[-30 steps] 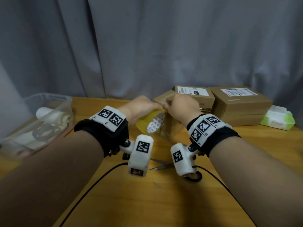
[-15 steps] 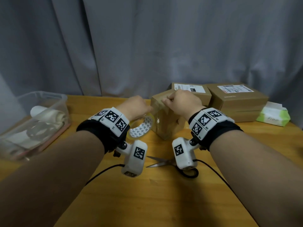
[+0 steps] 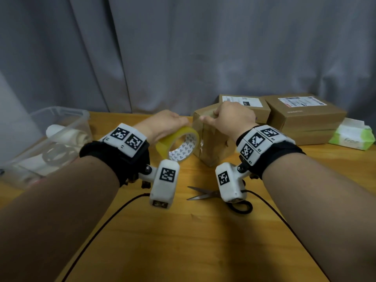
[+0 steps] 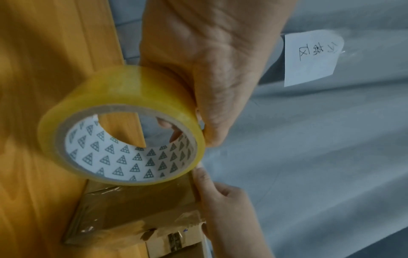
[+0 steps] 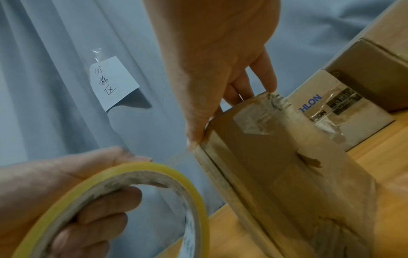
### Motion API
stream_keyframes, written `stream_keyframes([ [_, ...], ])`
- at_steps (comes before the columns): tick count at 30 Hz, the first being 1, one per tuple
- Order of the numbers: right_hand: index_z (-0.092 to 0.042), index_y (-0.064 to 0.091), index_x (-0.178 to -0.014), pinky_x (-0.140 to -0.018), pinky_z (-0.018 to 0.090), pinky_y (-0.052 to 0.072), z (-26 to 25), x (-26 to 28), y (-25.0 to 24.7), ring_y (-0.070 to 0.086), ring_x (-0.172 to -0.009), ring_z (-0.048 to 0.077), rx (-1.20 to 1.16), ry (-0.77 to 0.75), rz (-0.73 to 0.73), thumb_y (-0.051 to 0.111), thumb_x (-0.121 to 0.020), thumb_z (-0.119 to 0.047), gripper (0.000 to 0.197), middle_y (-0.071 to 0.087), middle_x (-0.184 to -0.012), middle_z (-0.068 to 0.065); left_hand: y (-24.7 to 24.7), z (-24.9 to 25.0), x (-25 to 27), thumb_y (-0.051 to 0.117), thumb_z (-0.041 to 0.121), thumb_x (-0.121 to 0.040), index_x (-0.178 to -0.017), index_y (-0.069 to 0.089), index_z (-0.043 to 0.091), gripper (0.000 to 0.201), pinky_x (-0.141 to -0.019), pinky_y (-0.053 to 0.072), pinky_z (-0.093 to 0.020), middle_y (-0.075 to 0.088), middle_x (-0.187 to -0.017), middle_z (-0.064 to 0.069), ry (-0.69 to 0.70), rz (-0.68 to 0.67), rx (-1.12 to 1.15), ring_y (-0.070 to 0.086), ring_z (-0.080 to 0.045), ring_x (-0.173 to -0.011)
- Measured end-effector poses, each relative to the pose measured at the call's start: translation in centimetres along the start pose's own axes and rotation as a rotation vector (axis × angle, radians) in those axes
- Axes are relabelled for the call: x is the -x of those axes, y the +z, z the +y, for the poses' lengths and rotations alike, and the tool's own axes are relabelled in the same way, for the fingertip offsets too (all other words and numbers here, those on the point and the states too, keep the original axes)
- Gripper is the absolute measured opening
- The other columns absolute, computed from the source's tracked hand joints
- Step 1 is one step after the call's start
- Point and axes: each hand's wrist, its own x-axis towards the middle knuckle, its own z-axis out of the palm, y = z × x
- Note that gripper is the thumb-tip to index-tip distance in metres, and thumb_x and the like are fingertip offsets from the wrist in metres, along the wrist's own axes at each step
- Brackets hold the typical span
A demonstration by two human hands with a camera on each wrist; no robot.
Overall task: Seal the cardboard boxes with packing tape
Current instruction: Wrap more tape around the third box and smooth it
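A small upright cardboard box (image 3: 213, 147) stands mid-table, with old clear tape on its sides (image 5: 276, 157). My right hand (image 3: 211, 117) grips its top, the thumb (image 5: 194, 137) pressing on the near top corner and the fingers (image 5: 264, 82) resting on the top face. My left hand (image 3: 179, 123) holds a yellow packing tape roll (image 3: 179, 145) just left of the box, fingers inside the core (image 5: 106, 206) and thumb on the outside (image 4: 212, 122). A faint clear strip runs from the roll toward the right thumb. The box also shows below the roll (image 4: 137, 206).
Two sealed cardboard boxes (image 3: 244, 106) (image 3: 303, 117) sit behind, with a green tissue pack (image 3: 352, 135) at the far right. Scissors (image 3: 203, 195) lie near the table's front, beside black cables. A clear plastic bin (image 3: 50, 139) stands at left, and a grey curtain hangs behind.
My left hand has drawn the tape roll left and away from the box's top. My right hand has stayed on the box top.
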Motion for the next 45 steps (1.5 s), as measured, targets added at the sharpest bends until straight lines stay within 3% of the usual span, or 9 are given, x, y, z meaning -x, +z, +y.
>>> stream_keyframes([
  [7,-0.016,0.064,-0.100,-0.057,0.029,0.038,-0.2,0.6,0.0,0.054,-0.074,0.023,0.023,-0.013,0.015,0.043,-0.086,-0.069,0.059,0.060,-0.084,0.002,1.0,-1.1,-0.2,0.061,0.029,-0.090,-0.096,0.067,0.009,0.022,-0.077,0.044,-0.028,0.062,-0.089,-0.004,0.053,-0.073,-0.280,0.056,-0.018,-0.085],
  [18,-0.011,0.064,-0.103,-0.074,0.034,0.046,-0.2,1.1,0.3,0.061,-0.097,0.029,-0.164,-0.052,-0.071,0.037,-0.096,-0.058,0.055,0.066,-0.099,0.009,1.1,-0.6,-0.3,0.068,0.024,-0.085,-0.093,0.072,0.002,0.023,-0.092,0.050,-0.035,0.071,-0.099,-0.013,0.064,0.065,-0.029,0.065,-0.025,-0.096],
  [21,-0.013,0.050,-0.133,-0.107,0.039,0.033,1.9,1.6,-0.7,0.035,-0.135,0.030,-0.399,-0.088,-0.096,0.042,-0.100,-0.038,0.042,0.044,-0.140,0.016,1.1,-0.2,-0.2,0.069,0.025,-0.085,-0.084,0.070,0.003,0.022,-0.091,0.052,-0.039,0.072,-0.091,-0.011,0.083,0.054,0.051,0.067,-0.025,-0.088],
  [23,-0.015,0.052,-0.117,-0.093,0.033,0.040,3.6,2.9,-1.2,0.043,-0.118,0.027,-0.456,-0.087,0.030,0.054,-0.092,-0.021,0.026,0.048,-0.121,0.009,1.2,0.3,0.2,0.067,0.027,-0.086,-0.083,0.069,0.007,0.021,-0.087,0.053,-0.038,0.069,-0.083,-0.008,0.091,0.045,0.072,0.063,-0.021,-0.079],
  [26,-0.017,0.057,-0.098,-0.065,0.022,0.043,4.9,6.1,-1.1,0.054,-0.089,0.019,-0.383,-0.196,-0.347,0.059,-0.087,-0.010,0.013,0.055,-0.089,-0.004,1.8,0.8,0.8,0.066,0.028,-0.087,-0.086,0.070,0.003,0.026,-0.084,0.054,-0.039,0.068,-0.084,-0.013,0.082,0.022,0.091,0.062,-0.022,-0.075],
  [29,-0.019,0.057,-0.122,-0.087,0.032,0.050,5.2,9.0,1.1,0.056,-0.105,0.020,-0.036,-0.282,-0.733,0.060,-0.088,-0.014,0.034,0.059,-0.114,-0.001,2.7,1.0,1.5,0.066,0.030,-0.087,-0.075,0.067,0.010,0.024,-0.083,0.053,-0.038,0.065,-0.075,-0.007,0.081,0.017,0.094,0.060,-0.020,-0.071],
  [33,-0.026,0.049,-0.132,-0.097,0.041,0.047,5.2,11.1,4.0,0.051,-0.114,0.024,-0.030,-0.259,-0.691,0.062,-0.089,-0.032,0.046,0.047,-0.128,0.002,3.5,1.0,2.3,0.066,0.030,-0.087,-0.082,0.068,0.008,0.022,-0.088,0.053,-0.042,0.068,-0.086,-0.012,0.050,0.028,0.102,0.064,-0.026,-0.081],
  [39,-0.022,0.052,-0.133,-0.093,0.031,0.048,5.3,11.3,3.8,0.054,-0.115,0.022,-0.077,-0.281,-0.670,0.053,-0.090,-0.005,0.046,0.055,-0.131,0.004,3.4,0.0,3.2,0.068,0.027,-0.085,-0.083,0.064,0.003,0.025,-0.086,0.053,-0.048,0.069,-0.093,-0.021,-0.001,0.064,0.124,0.064,-0.031,-0.079],
  [45,-0.031,0.036,-0.145,-0.102,0.040,0.043,5.4,10.6,3.0,0.041,-0.126,0.023,-0.042,-0.240,-0.849,0.072,-0.081,-0.034,0.073,0.037,-0.137,-0.001,3.5,-0.1,3.6,0.070,0.027,-0.085,-0.068,0.056,0.011,0.027,-0.084,0.054,-0.049,0.068,-0.098,-0.025,-0.031,0.085,0.224,0.065,-0.032,-0.079],
])
